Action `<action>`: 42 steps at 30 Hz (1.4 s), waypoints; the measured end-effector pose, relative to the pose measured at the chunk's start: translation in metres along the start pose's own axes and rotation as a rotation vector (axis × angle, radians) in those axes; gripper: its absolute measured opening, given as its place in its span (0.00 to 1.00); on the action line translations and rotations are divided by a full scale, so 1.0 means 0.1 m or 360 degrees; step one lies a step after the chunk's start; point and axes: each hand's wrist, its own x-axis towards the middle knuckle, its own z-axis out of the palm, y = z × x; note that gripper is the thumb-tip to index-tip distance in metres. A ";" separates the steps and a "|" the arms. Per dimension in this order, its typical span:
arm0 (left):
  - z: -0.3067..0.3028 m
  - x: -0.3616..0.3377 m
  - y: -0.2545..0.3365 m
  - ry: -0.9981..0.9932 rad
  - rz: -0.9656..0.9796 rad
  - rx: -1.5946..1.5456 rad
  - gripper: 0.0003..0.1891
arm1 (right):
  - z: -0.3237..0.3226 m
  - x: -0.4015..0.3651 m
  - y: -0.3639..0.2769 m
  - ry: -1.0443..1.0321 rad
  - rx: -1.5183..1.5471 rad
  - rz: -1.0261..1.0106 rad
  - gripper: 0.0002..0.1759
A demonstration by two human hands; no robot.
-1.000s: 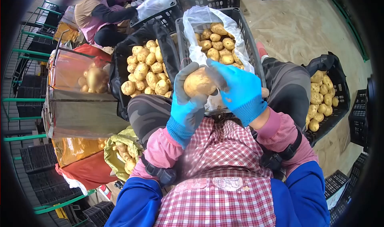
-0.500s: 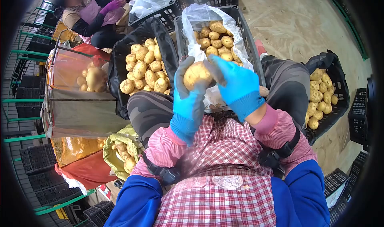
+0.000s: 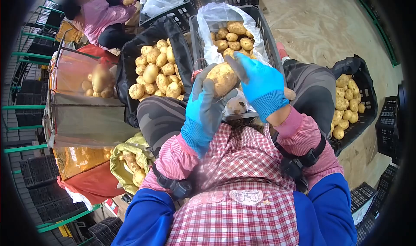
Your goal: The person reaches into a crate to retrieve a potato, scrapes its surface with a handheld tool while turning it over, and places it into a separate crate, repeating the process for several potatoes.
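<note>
A large tan potato [image 3: 222,79] with brownish patches is held up in front of my lap. My left hand [image 3: 202,105], in a blue glove with grey palm and fingers, is closed around its left and lower side. From the upper right, my gloved right hand [image 3: 259,81] grips the same potato with its grey fingertips. Just beyond my hands stands a dark crate [image 3: 272,42] lined with white film [image 3: 207,33] and filled with potatoes. To its left, a black-lined crate [image 3: 125,72] holds more potatoes. Part of the near crate is hidden behind my hands.
A black crate of potatoes [image 3: 368,92] sits at my right. On the left are a mesh-sided stand [image 3: 86,116] with potatoes behind the netting and a yellow-green sack [image 3: 119,170] of potatoes. Another person [image 3: 102,18] sits at the upper left, holding a potato.
The potato in my hands has shifted slightly right and up, and it shows a different, more blemished side. The other person has leaned and now has a potato in hand.
</note>
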 end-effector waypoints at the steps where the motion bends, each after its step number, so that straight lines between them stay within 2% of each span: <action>1: 0.01 -0.01 -0.01 0.0039 0.0022 0.0034 0.36 | -0.01 0.01 0.01 0.0045 0.0011 -0.0019 0.26; 2: 0.02 -0.01 -0.01 0.0075 0.0046 0.0069 0.38 | 0.01 0.00 0.02 0.0039 -0.0006 -0.0014 0.26; 5: -0.07 0.04 -0.11 0.0139 0.0330 0.0246 0.34 | 0.10 -0.09 -0.05 -0.0023 -0.0018 -0.0013 0.26; 8: -0.04 0.03 -0.06 0.0262 0.0434 0.0426 0.41 | 0.11 -0.11 -0.12 -0.0119 0.0001 0.0011 0.28; 10: 0.03 0.02 0.00 0.0282 0.0437 0.0468 0.41 | 0.11 -0.09 -0.08 -0.0135 -0.0022 0.0026 0.30; 13: -0.01 0.02 0.00 0.0265 0.0505 0.0699 0.41 | 0.07 -0.03 -0.03 0.0045 0.0002 -0.0093 0.32; 16: -0.05 0.03 -0.02 0.0315 0.0548 0.0884 0.42 | 0.10 -0.10 -0.16 -0.0195 -0.0239 -0.0058 0.33; 19: -0.11 0.04 0.01 0.0310 0.0573 0.1009 0.44 | 0.06 -0.09 -0.17 -0.0260 -0.0279 -0.0037 0.35; 22: -0.09 0.03 0.05 0.0277 0.0567 0.1078 0.45 | 0.05 -0.04 -0.06 -0.0018 -0.0113 -0.0108 0.37; 25: -0.06 0.03 0.04 0.0324 0.0518 0.0939 0.47 | 0.02 -0.09 -0.10 0.0028 -0.0360 -0.0295 0.28; 28: -0.03 0.03 0.07 0.0334 0.0385 0.0685 0.45 | 0.06 -0.14 -0.14 -0.0073 -0.0397 -0.0252 0.26; 31: -0.05 0.03 0.04 0.0274 0.0229 0.0417 0.40 | 0.03 -0.01 -0.03 0.0005 -0.0303 -0.0146 0.25; 32: -0.21 0.06 -0.08 0.0239 0.0183 0.0355 0.39 | 0.04 0.01 -0.01 -0.0020 -0.0294 -0.0118 0.27; 34: -0.20 0.09 -0.08 0.0166 0.0045 0.0153 0.38 | 0.05 0.04 0.02 -0.0066 -0.0283 -0.0060 0.31; 36: -0.13 0.08 -0.03 0.0102 -0.0145 -0.0123 0.38 | 0.07 0.01 0.00 -0.0100 -0.0161 -0.0030 0.31; 37: -0.13 0.07 -0.03 0.0199 -0.0240 -0.0104 0.36 | 0.08 0.00 -0.02 -0.0118 -0.0099 -0.0016 0.31; 40: -0.14 0.09 -0.03 0.0175 -0.0234 0.0023 0.33 | 0.04 0.05 -0.04 -0.0107 -0.0029 -0.0035 0.32; 42: -0.16 0.10 -0.07 -0.0010 -0.0236 -0.0155 0.32 | 0.05 0.04 -0.05 -0.0050 -0.0089 -0.0070 0.34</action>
